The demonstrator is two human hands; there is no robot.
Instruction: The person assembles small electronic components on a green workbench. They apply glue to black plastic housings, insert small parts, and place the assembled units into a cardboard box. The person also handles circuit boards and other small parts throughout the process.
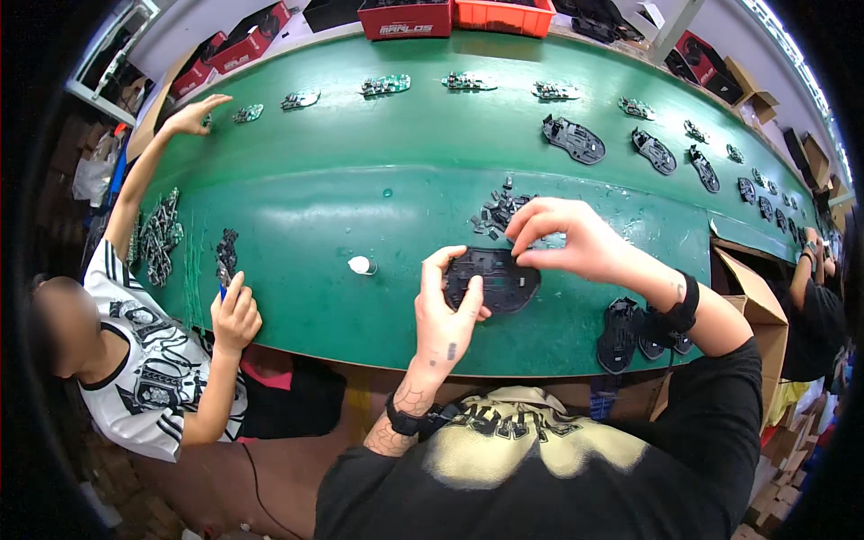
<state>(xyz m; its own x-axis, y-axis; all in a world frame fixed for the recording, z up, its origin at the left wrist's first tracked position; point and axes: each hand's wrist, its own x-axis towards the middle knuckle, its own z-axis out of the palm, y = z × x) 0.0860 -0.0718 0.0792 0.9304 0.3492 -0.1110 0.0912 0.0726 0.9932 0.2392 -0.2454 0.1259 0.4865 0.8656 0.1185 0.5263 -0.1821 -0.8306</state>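
My left hand is closed round the near left edge of a black mouse bottom shell, thumb across its inner face. The shell is held tilted just over the green bench. At its far right corner my right hand has thumb and forefinger pinched together; whatever is between the fingertips is too small to make out. Just beyond the shell lies a loose heap of small black plastic pieces, partly hidden by my right hand. Several more black mouse shells rest by the bench's near edge, right of my hands.
Across the green belt run green circuit boards and black mouse bases. A small white pot stands left of me. Further left, a co-worker reaches over the belt beside piled boards. An open carton stands at right.
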